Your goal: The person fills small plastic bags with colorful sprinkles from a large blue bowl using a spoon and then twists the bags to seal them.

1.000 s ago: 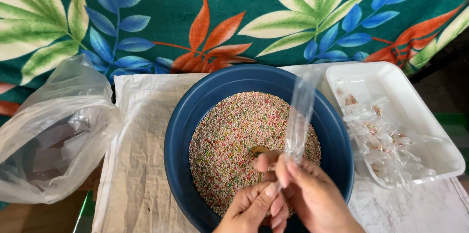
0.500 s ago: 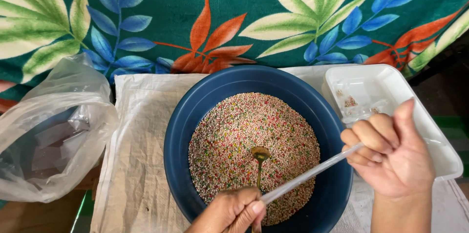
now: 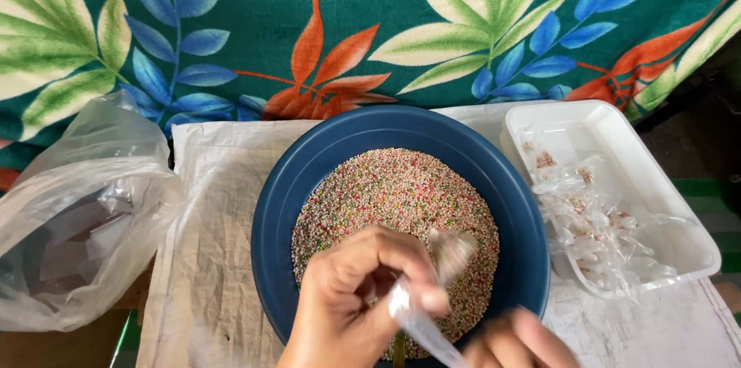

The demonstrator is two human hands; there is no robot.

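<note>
Since the earlier frame, your right hand (image 3: 517,341) has dropped from the right side of the basin to the near edge of the view, and your left hand (image 3: 363,298) has risen over the near half of the blue basin (image 3: 278,206). Your left hand is curled closed around the upper part of a narrow clear plastic tube bag (image 3: 421,314); the bag runs down and to the right toward your right hand, which appears to pinch its lower end, though motion blur and the frame edge hide that grip. You hold the bag directly over the multicoloured beads (image 3: 394,198), so that spilled beads fall back into the basin. A spoon handle (image 3: 398,349) shows at the near rim. To the right, a white foam tray (image 3: 617,144) holds small clear packets (image 3: 594,221) with a few beads inside. To the left lies a large crumpled clear bag (image 3: 77,206). A white woven sack (image 3: 208,206) lies under the basin, over a green leaf-patterned cloth (image 3: 370,21).
</note>
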